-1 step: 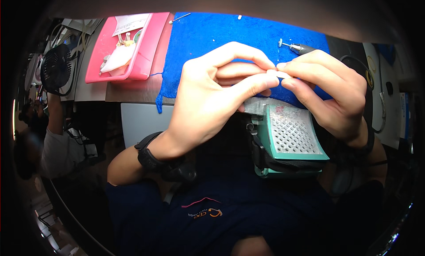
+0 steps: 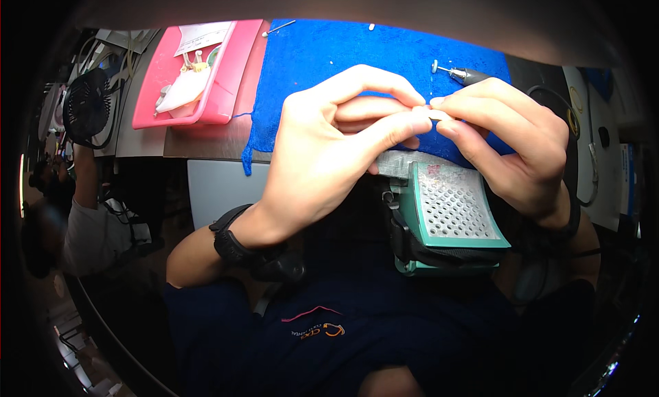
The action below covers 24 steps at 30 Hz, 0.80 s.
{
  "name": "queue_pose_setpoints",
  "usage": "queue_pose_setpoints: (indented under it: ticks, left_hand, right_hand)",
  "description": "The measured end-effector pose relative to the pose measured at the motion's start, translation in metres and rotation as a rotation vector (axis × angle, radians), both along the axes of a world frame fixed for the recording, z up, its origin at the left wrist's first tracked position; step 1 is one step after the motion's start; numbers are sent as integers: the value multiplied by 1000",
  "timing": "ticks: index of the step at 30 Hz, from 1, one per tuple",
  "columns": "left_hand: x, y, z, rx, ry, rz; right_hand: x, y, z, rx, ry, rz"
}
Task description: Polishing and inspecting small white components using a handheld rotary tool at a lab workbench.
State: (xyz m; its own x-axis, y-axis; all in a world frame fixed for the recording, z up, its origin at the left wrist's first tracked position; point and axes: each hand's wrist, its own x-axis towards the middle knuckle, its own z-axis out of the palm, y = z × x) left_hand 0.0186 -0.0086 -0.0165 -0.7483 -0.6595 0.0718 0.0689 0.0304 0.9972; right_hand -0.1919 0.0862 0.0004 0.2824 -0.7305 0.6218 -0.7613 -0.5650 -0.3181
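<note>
Small ivory-white elongated piece [image 2: 435,114], pinched at both ends, near the front edge of a blue terry cloth [image 2: 329,61].
Left hand [image 2: 312,146]: thumb and fingers pinched on one end; right hand [image 2: 522,136]: fingers narrow, gripping the other; fingertips hide much of its outline. Main risk, as judged: a slip, since so little surface is gripped; uneven pull could twist it loose or strain it if brittle. Dropped, it could bounce off the cloth toward the teal box with a perforated metal top [image 2: 458,208], just below in view. Dark handpiece with a disc tip [image 2: 470,76] lies near the right knuckles; a careless swing might knock it. Pink plastic tray [image 2: 221,98] well apart, left.
</note>
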Motion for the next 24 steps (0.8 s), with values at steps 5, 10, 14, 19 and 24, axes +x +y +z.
queue_pose_setpoints:
  ticks: [5, 10, 14, 19, 24]
  left_hand:
    - [-2, -5, 0, -72, 54, 86]
    - [-5, -2, 3, -80, 86, -2]
    - [-5, 1, 7, -34, 103, -40]
    - [-5, 0, 6, 51, 72, -62]
    - [-5, 1, 4, 6, 97, -44]
  right_hand:
    - [-1, 1, -4, 15, 27, -138]
    - [-13, -3, -2, 169, -22, -125]
    - [-36, -6, 0, 74, 236, -336]
    - [-49, -14, -6, 172, 272, -383]
    - [-40, -7, 10, 259, 53, -434]
